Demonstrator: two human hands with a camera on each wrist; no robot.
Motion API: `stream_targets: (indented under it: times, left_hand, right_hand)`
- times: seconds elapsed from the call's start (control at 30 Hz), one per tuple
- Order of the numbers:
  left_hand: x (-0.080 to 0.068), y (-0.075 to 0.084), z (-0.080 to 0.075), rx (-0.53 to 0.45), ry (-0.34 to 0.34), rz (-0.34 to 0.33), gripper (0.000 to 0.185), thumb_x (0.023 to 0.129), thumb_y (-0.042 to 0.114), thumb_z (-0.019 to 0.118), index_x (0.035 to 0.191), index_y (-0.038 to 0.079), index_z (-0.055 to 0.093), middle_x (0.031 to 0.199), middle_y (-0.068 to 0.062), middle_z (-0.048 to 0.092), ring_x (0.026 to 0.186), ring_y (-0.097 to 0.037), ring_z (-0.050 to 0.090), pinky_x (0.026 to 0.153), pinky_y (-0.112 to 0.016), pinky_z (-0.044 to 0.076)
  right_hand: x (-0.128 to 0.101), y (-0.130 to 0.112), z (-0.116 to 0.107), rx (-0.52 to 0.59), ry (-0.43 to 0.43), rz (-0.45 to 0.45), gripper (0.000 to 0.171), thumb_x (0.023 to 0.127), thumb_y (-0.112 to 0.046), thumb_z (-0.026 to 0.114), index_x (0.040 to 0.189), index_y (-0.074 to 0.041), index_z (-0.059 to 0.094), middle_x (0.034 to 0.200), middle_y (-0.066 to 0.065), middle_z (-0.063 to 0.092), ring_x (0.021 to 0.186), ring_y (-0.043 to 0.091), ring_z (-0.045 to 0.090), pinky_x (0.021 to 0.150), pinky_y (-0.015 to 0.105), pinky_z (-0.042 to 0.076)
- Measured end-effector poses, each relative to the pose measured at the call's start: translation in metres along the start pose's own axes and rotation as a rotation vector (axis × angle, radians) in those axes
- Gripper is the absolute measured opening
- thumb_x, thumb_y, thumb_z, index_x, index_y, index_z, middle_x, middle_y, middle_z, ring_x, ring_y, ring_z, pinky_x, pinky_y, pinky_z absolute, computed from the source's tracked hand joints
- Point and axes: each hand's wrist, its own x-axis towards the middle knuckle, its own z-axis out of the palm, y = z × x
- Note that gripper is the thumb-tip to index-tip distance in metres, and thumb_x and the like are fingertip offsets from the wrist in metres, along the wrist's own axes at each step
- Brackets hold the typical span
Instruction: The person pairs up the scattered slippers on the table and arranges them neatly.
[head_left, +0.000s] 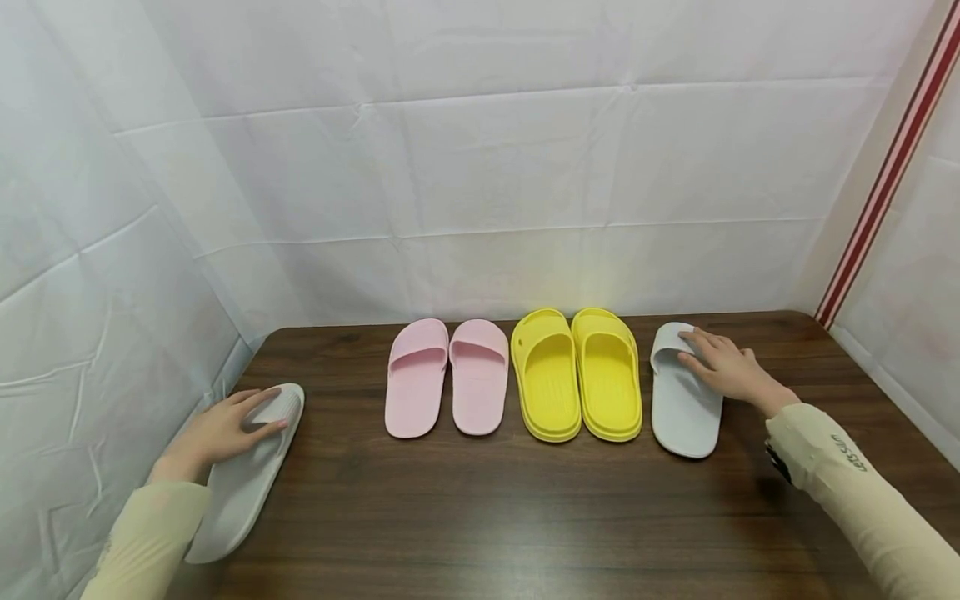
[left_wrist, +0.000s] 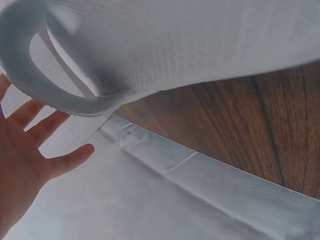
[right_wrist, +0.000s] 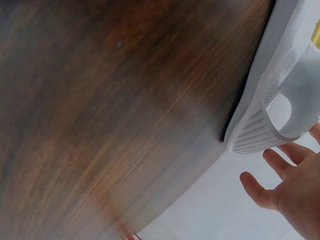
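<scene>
At the table's left edge lies a whitish slide slipper (head_left: 243, 487). Over its strap my left hand (head_left: 213, 433) has its fingers and thumb spread. The left wrist view shows that hand (left_wrist: 30, 155) with nearly straight fingertips near the slipper's strap (left_wrist: 75, 102); contact is hard to tell. Another whitish slipper (head_left: 685, 421) sits at the right end of the row, toe toward the wall. Above its strap my right hand (head_left: 727, 367) reaches with loosely bent fingers. In the right wrist view, that hand's (right_wrist: 300, 187) fingertips are close beside the ribbed strap (right_wrist: 257, 132).
Between the hands, a pair of pink slippers (head_left: 415, 404) and a pair of yellow slippers (head_left: 551, 392) stand along the far side of the brown wooden table (head_left: 450, 517). White cloth (head_left: 495, 167) hangs behind and beside the table. A red stripe (head_left: 892, 175) runs down the right corner.
</scene>
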Motion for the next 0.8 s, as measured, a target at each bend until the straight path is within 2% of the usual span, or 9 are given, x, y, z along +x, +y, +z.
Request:
stream_targets:
  times: [0.4,0.63,0.8]
  left_hand:
    - [-0.003,-0.01,0.001,-0.051,-0.003,0.033,0.059,0.086,0.044,0.051,0.133,0.009,0.04,0.126,-0.029,0.044,0.111,-0.049,0.044,0.082,-0.061,0.037]
    - [-0.005,-0.01,-0.001,-0.064,-0.016,0.024,0.06,0.087,0.044,0.051,0.133,0.008,0.039,0.125,-0.029,0.044,0.112,-0.049,0.042,0.082,-0.062,0.036]
    - [-0.004,-0.011,0.0,-0.083,0.008,0.028,0.058,0.087,0.043,0.052,0.132,0.008,0.041,0.124,-0.029,0.046,0.111,-0.049,0.043,0.082,-0.061,0.036]
  right_hand:
    - [0.007,0.004,0.002,0.028,0.021,-0.002,0.051,0.095,-0.043,0.03,0.134,-0.01,0.031,0.139,0.026,0.029,0.122,0.048,0.028,0.081,0.07,0.023]
    - [0.01,0.008,0.004,0.038,0.013,0.011,0.052,0.095,-0.047,0.025,0.132,-0.012,0.03,0.137,0.026,0.033,0.121,0.048,0.031,0.081,0.07,0.024]
    - [0.011,0.01,0.003,0.034,-0.001,0.014,0.052,0.095,-0.047,0.023,0.133,-0.013,0.03,0.136,0.025,0.034,0.12,0.047,0.033,0.081,0.069,0.024]
